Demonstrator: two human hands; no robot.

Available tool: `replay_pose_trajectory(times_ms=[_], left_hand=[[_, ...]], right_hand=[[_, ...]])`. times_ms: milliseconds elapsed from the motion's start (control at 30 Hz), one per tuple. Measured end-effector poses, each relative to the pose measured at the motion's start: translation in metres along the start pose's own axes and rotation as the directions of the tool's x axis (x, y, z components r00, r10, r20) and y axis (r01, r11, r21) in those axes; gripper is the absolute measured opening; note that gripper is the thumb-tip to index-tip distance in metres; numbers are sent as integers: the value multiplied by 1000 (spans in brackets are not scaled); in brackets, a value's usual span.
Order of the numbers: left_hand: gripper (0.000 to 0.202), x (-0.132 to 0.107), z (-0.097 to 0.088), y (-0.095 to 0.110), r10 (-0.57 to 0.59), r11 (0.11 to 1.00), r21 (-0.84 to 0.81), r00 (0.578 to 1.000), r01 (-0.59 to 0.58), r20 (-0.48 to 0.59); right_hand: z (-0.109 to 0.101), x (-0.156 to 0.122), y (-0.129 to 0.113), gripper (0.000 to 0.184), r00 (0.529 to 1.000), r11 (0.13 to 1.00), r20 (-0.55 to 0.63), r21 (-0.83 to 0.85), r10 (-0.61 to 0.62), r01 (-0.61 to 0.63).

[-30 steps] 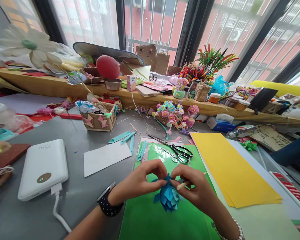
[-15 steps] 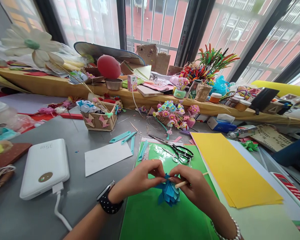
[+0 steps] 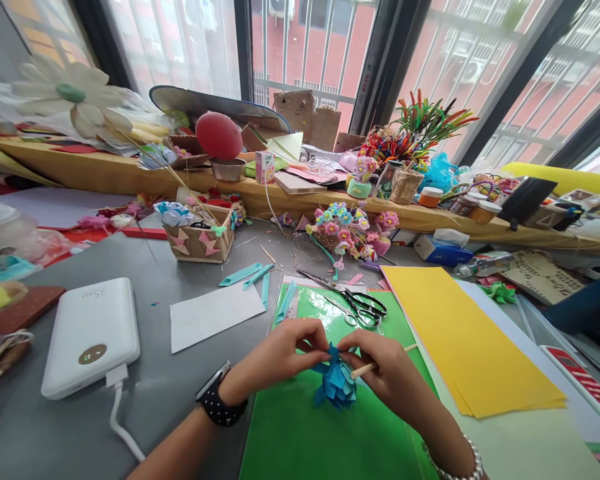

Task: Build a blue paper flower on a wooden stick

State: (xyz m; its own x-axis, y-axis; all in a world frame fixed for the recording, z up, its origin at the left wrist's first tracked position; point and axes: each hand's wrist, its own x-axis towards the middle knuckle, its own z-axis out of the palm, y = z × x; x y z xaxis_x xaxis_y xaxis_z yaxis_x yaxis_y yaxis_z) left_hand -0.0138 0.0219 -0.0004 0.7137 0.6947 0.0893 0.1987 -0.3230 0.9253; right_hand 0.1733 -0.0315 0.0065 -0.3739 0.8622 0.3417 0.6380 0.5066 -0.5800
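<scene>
A blue paper flower (image 3: 336,383) made of layered petals hangs between both my hands above a green sheet (image 3: 325,440). My left hand (image 3: 280,357), with a black watch on the wrist, pinches the top of the flower. My right hand (image 3: 383,370) pinches the same top from the other side and holds a thin wooden stick (image 3: 375,365) that points right. Both hands are closed on the flower.
Black scissors (image 3: 363,307) lie just beyond my hands. Yellow paper sheets (image 3: 460,340) lie to the right, a white sheet (image 3: 215,313) and a white power bank (image 3: 93,337) with its cable to the left. A cardboard basket (image 3: 197,240), paper flower bunches (image 3: 343,230) and craft clutter fill the back.
Both hands and the blue flower have shifted slightly up and away from me. The pinch on the flower's top stays the same.
</scene>
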Motion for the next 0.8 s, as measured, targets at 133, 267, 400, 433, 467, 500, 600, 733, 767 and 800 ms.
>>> replay_pose_trajectory(times_ms=[133,267,400,433,467,500,600,733,767,800], left_hand=[[9,1,2,-3,-15,1000,-13,999,15,-30],[10,1,2,-5,-24,1000,-14,998,23,-53],[7,2,0,-4,-27,999,-31,999,27,-20],[6,2,0,-4,-26,999,-35,1000,26,-9],[6,2,-1,-3,-26,999,-37,1000,26,-1],[6,2,-1,-3,-26,999,-38,1000,26,2],[7,1,-1,-3,-34,999,-34,999,34,-2],[8,1,1,-5,-31,999,-27,999,30,-22],[8,1,1,-5,-27,999,-26,999,27,-24],[8,1,1,-5,-24,999,-26,999,24,-26]], right_hand=[[3,0,2,10,1000,999,-25,-49,-16,15],[5,0,3,11,999,997,-46,-70,-18,15],[5,0,2,10,998,997,-51,-72,-22,19],[5,0,2,11,998,997,-54,-72,-27,23],[5,0,2,11,998,997,-56,-71,-31,27],[5,0,2,11,998,997,-60,-71,-35,31],[6,1,2,10,997,997,-68,-72,-43,38],[5,1,2,10,996,995,-75,-84,-57,50],[5,0,2,11,995,995,-76,-86,-58,51],[5,0,2,11,996,995,-74,-87,-59,52]])
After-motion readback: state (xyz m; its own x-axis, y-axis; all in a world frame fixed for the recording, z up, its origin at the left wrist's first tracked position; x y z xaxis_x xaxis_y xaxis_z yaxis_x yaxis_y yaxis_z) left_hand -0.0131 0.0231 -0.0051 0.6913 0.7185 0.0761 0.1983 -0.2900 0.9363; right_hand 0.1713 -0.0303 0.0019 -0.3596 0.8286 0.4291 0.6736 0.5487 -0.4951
